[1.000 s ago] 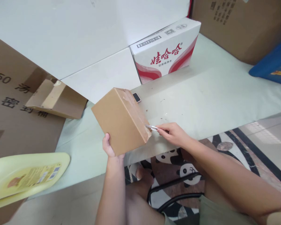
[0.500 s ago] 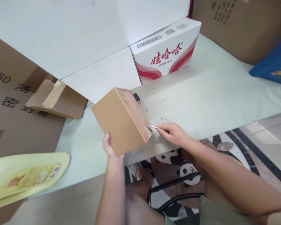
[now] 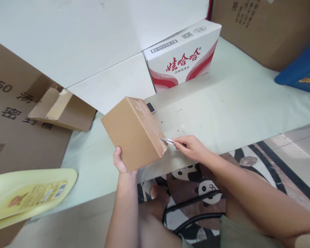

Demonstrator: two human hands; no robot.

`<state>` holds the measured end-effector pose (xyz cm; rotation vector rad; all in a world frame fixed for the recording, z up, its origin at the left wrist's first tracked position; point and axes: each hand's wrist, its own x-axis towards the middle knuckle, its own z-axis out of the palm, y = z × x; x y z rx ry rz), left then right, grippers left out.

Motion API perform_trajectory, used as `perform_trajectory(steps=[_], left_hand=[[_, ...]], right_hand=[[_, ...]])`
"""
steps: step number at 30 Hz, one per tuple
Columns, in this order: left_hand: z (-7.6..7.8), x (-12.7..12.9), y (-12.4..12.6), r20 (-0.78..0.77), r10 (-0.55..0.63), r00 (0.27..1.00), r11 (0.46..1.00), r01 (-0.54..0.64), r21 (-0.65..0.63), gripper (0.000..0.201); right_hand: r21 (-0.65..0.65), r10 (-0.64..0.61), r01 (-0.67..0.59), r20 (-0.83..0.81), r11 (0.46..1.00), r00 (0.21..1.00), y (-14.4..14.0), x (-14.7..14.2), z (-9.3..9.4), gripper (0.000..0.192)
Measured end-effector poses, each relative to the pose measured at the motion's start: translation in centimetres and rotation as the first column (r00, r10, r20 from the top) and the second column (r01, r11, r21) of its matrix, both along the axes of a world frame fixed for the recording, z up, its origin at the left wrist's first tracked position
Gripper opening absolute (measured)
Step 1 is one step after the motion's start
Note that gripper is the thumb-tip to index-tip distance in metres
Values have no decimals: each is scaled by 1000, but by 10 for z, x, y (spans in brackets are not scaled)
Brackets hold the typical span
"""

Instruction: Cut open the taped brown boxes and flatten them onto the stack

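Nearest, the left hand point(image 3: 119, 162) grips the brown cardboard box point(image 3: 134, 132) from beneath, tilting it above the table point(image 3: 222, 103). Right of the box, the right hand point(image 3: 192, 147) pinches a small blade point(image 3: 167, 140) against its taped corner. Beyond the box sits a red-and-white carton point(image 3: 182, 55).

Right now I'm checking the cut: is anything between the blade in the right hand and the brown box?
Nothing visible does. The right hand holds a small blade whose tip already meets the near corner of the brown box, which the left hand grips from below.
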<state>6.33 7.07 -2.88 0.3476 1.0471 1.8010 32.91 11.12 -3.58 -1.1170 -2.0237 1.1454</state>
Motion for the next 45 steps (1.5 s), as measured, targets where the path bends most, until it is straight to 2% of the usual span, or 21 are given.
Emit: perform_trajectory(steps=[19,24,32,45], left_hand=[[-7,-5,-1,-66,-44,997,999,46,29,48],[-5,-4,-1,-31,-34,999,999,34,17,43],[-1,1,0,11,-21,1000,1000,21,-2,46],[-3,0,-1,-32,-32,999,999,33,21,41]], right_hand=[[-15,5,-4,11,1000,1000,-1,0,1,37],[-16,1,0,12,1000,1000,-1,-1,1,36],[-24,0,0,17,1000,1000,-1,-1,1,35],[36,-2,2,12,999,1000,0,0,1,33]])
